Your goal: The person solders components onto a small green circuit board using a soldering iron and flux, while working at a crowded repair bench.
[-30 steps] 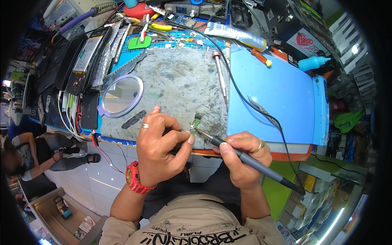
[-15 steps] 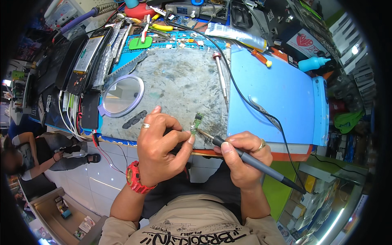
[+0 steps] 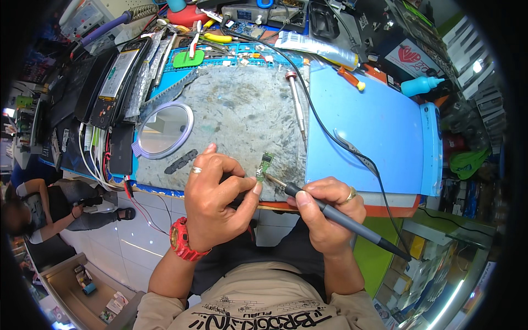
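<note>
My left hand (image 3: 220, 198) pinches the lower end of a small green circuit board (image 3: 266, 162) between thumb and forefinger, just above the near part of the grey mat (image 3: 236, 110). A black part and some shiny metal show on the board's face. Held like a pen in my right hand (image 3: 333, 212) is a dark grey soldering iron (image 3: 349, 221). Its thin tip points left and meets or nearly meets the board's right edge; I cannot tell whether they touch. The black cable runs from the iron's back end up across the bench.
A round purple-rimmed magnifier (image 3: 165, 130) lies on the mat's left. A screwdriver (image 3: 297, 104) rests at its right, beside a blue sheet (image 3: 363, 132). Phone parts (image 3: 118, 71) pile up on the left. Behind are a tube (image 3: 319, 48) and a green scraper (image 3: 188, 58). A seated person (image 3: 49, 203) is at far left.
Hardly anything differs. The soldering iron and my right hand have shifted very slightly left, while my left hand keeps the board in the same place.
</note>
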`<state>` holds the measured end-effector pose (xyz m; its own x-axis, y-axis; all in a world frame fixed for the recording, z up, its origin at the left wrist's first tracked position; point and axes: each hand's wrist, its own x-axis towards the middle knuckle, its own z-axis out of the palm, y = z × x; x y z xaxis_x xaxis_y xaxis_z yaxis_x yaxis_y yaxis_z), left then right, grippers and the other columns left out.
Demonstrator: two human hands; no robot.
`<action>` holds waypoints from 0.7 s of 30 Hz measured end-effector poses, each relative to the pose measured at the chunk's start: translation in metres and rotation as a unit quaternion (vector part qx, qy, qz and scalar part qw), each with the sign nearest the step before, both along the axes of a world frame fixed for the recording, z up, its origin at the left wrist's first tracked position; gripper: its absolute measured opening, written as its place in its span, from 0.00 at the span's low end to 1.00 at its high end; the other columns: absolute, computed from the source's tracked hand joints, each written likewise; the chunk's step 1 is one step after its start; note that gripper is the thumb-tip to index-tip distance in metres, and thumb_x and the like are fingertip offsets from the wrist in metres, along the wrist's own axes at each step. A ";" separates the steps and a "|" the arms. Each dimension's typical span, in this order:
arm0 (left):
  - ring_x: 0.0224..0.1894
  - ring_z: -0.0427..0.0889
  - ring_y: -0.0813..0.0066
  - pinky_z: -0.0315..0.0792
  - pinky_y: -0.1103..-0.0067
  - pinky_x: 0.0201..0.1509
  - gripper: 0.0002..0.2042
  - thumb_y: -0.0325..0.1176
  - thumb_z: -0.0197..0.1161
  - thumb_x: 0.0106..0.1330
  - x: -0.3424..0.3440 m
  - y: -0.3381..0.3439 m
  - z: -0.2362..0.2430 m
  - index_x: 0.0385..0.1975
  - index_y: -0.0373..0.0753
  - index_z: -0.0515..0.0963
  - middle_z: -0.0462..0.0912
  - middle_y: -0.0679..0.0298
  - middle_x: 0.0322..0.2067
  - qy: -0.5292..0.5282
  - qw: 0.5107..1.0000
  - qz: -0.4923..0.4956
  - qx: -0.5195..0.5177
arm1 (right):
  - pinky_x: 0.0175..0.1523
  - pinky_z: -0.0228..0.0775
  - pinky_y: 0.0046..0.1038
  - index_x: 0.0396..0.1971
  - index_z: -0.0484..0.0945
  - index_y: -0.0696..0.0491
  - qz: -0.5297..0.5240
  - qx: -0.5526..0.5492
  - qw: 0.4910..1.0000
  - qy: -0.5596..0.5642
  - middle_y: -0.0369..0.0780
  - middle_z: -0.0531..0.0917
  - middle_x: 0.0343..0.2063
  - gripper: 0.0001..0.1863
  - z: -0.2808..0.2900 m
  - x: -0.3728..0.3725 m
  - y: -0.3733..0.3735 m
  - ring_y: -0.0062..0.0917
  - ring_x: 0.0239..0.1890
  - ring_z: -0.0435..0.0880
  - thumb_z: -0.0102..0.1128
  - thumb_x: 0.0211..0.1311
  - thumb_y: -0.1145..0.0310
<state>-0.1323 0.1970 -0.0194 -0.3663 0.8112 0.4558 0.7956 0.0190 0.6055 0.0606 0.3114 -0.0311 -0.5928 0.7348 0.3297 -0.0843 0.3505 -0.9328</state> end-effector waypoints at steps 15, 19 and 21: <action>0.42 0.83 0.61 0.76 0.46 0.69 0.05 0.25 0.79 0.54 0.000 0.000 0.001 0.28 0.40 0.88 0.81 0.64 0.33 0.002 1.000 -0.002 -0.002 | 0.37 0.88 0.26 0.42 0.80 0.61 0.008 0.012 1.000 0.001 0.49 0.89 0.33 0.09 0.001 0.000 0.001 0.27 0.31 0.92 0.69 0.67 0.86; 0.42 0.83 0.61 0.76 0.46 0.69 0.05 0.25 0.79 0.54 0.000 0.000 0.000 0.28 0.40 0.88 0.81 0.64 0.33 -0.002 1.000 -0.001 -0.001 | 0.37 0.88 0.27 0.42 0.80 0.61 0.016 0.008 1.000 0.000 0.49 0.89 0.33 0.09 0.002 0.000 0.001 0.27 0.31 0.92 0.69 0.67 0.86; 0.41 0.83 0.61 0.76 0.46 0.69 0.05 0.25 0.79 0.54 -0.001 0.000 0.000 0.28 0.40 0.88 0.81 0.64 0.33 -0.003 1.000 -0.002 -0.002 | 0.37 0.88 0.26 0.42 0.80 0.61 0.004 -0.004 1.000 0.012 0.49 0.89 0.33 0.09 0.001 -0.001 0.000 0.27 0.32 0.92 0.69 0.67 0.86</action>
